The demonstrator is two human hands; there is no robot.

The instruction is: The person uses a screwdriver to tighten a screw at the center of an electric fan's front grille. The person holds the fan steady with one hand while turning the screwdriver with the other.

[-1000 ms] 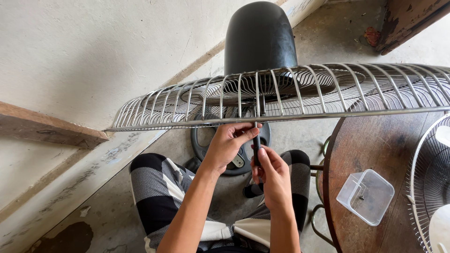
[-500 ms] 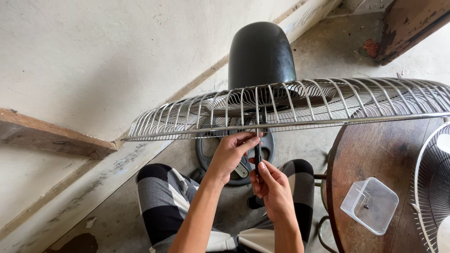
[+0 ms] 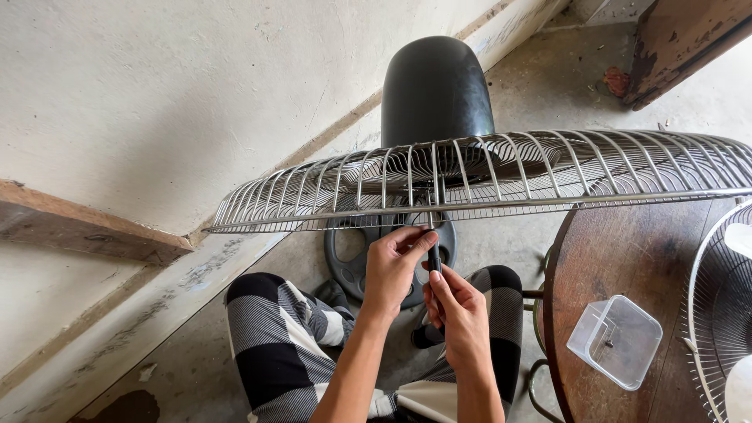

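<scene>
Both hands held a thin black screwdriver [image 3: 433,258] under the rim of the fan's wire cage [image 3: 486,176], which reached over the round table's [image 3: 619,251] back edge. The left hand [image 3: 392,270] pinched the top; the right hand [image 3: 458,309] wrapped the handle. The tool looked stiff and light, the cage big and bendy.

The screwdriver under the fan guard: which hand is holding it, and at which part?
Both hands. The right hand grips the screwdriver by its dark handle; the left hand pinches the shaft near the tip, just under the guard rim.
</scene>
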